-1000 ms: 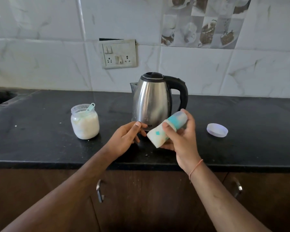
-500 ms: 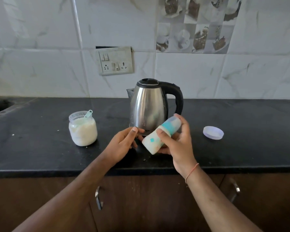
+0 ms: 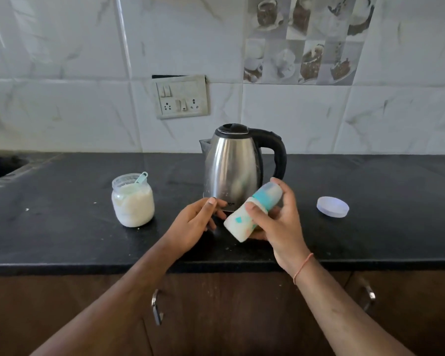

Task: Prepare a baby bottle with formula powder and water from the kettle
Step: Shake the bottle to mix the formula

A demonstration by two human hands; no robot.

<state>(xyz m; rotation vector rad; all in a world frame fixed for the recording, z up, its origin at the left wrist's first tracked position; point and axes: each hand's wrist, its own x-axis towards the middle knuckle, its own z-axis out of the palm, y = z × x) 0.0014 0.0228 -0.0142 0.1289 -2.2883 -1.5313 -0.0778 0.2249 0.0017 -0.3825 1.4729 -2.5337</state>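
At nine o'clock from the kettle (image 3: 231, 168) stands the open jar (image 3: 132, 201) of white powder, a pale scoop (image 3: 141, 178) poking out. My left hand (image 3: 190, 227) hovers at six o'clock of the kettle, fingers loosely extended, holding nothing. My right hand (image 3: 277, 222) grips the baby bottle (image 3: 252, 211), tilted, milky white with teal markings, capped end toward one o'clock. The jar's lid (image 3: 333, 206) lies at three o'clock.
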